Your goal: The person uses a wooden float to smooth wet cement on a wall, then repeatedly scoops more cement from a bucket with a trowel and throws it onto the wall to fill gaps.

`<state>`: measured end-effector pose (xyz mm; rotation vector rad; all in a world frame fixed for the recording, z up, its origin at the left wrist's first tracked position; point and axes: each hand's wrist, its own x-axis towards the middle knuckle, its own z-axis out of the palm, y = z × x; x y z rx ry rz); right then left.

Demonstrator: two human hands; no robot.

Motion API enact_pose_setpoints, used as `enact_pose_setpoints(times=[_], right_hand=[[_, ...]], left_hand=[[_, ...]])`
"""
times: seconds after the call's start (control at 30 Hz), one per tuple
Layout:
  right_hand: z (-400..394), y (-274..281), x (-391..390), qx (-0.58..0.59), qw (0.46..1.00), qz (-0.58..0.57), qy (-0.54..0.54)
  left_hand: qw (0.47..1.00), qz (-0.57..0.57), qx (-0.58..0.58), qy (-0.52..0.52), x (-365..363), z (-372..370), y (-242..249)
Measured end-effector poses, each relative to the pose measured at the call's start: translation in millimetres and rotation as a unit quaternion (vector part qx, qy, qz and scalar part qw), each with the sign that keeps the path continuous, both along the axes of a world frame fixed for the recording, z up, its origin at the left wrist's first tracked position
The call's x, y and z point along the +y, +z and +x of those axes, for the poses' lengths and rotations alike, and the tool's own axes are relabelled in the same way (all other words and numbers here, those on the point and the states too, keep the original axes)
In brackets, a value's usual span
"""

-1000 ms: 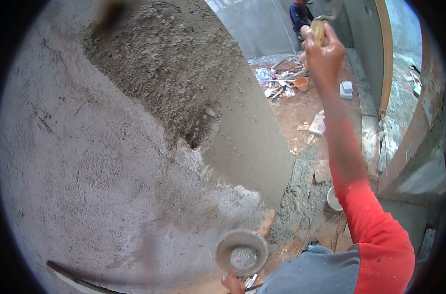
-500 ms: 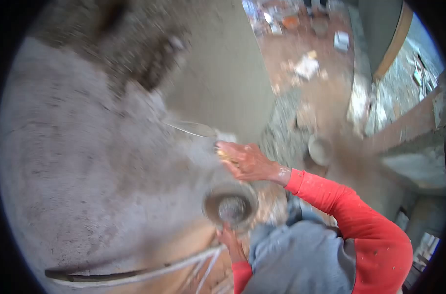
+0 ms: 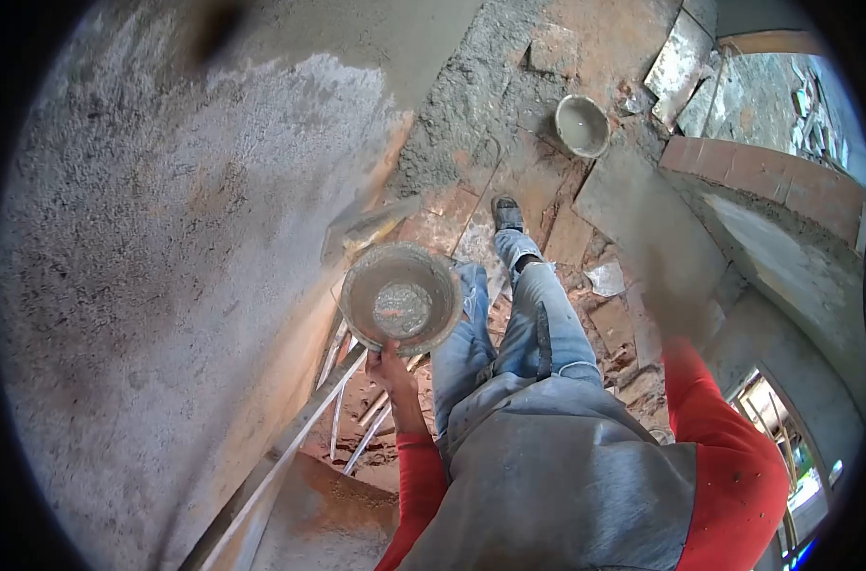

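Note:
My left hand point(image 3: 390, 371) grips the near rim of a round, mortar-caked bucket point(image 3: 357, 306), thumb over the edge. Wet grey mortar point(image 3: 402, 309) covers the bottom of the bucket. It is held beside the rough plastered wall point(image 3: 147, 257), in front of my left leg. Just beyond its far rim shows a flat grey piece with a yellowish part point(image 3: 368, 228). My right arm, in a red sleeve point(image 3: 728, 457), reaches out to the right. A brown smudge on the view hides the right hand, so I cannot tell what it holds.
A second bucket point(image 3: 582, 127) with greyish liquid stands on the floor ahead. Wet mortar point(image 3: 471, 114) lies along the wall's foot. Broken boards and rubble point(image 3: 614, 328) surround my feet. A long bar point(image 3: 281, 457) runs at lower left, and a low brick-topped wall point(image 3: 766, 181) stands right.
My view has swung down toward the floor and legs. My right hand, earlier at the wall with a yellow-handled trowel, has moved away to the right. My left hand still holds the bucket.

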<state>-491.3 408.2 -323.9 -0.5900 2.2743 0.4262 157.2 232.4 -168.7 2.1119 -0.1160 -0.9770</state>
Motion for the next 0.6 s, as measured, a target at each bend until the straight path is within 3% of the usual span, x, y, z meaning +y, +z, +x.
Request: enact_pose_setpoints(times=[0.07, 0.13, 0.2, 0.27, 0.33, 0.37, 0.47, 0.6], right_hand=[[33.8, 10.5, -29.0, 0.034, 0.991, -0.098, 0.088], [91.2, 36.5, -96.8, 0.009, 0.989, -0.148, 0.022], [119.3, 20.3, -133.6, -0.097, 0.974, -0.202, 0.037], [145.7, 22.4, -190.1, -0.172, 0.971, -0.165, -0.016], [162.4, 15.3, -233.8, -0.165, 0.943, -0.289, 0.005], [160.9, 3.3, -258.1, -0.179, 0.944, -0.277, 0.002], [144.9, -66.7, -334.9, -0.176, 0.94, -0.291, 0.027], [111.6, -222.7, -438.9, -0.108, 0.961, -0.223, 0.121]], left_hand=[[0.999, -0.027, 0.043, -0.007, 4.3, 14.4, -34.7], [0.998, -0.02, 0.055, -0.027, -9.8, 7.8, -49.8], [0.997, 0.0, 0.057, -0.053, -17.6, 0.7, -54.4], [0.994, 0.028, 0.054, -0.088, -28.2, -11.2, -58.1], [0.993, 0.063, 0.062, -0.084, -35.4, -24.5, -62.7], [0.991, 0.084, 0.063, -0.08, -36.9, -30.1, -64.2], [0.976, 0.202, 0.039, -0.066, -49.0, -52.1, -88.6], [0.984, 0.158, 0.071, -0.046, -44.2, -83.0, -186.5]])
